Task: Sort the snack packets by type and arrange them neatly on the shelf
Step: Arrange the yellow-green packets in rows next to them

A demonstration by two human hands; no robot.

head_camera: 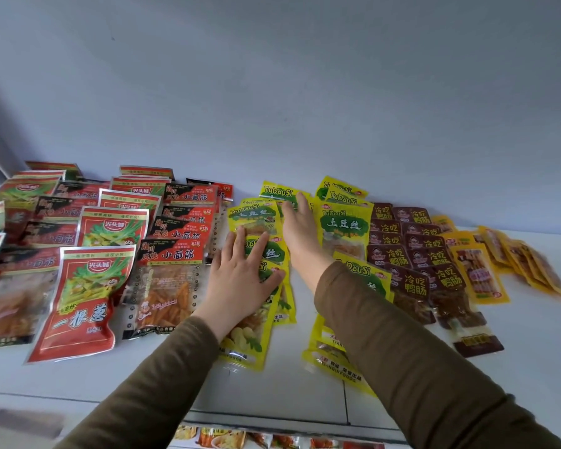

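Left hand (240, 280) lay flat, fingers straight, pressing the near yellow packets (256, 332), long axis near-to-far. Right hand (300, 228), fingers straight and gripping nothing, touched the far yellow packet (274, 191) on the shelf (272, 390), so it was nearer that one.

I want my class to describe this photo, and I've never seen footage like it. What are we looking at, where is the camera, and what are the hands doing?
One picture, from a camera worn on a person's head, looking down. Both arms wear olive-brown sleeves. On the white shelf lie rows of snack packets: red foil packets, black-and-red packets, yellow-green plastic packets, dark brown packets and orange-yellow packets. The left hand rests flat on the yellow-green ones; the right hand reaches further back over them. Neither grips anything.
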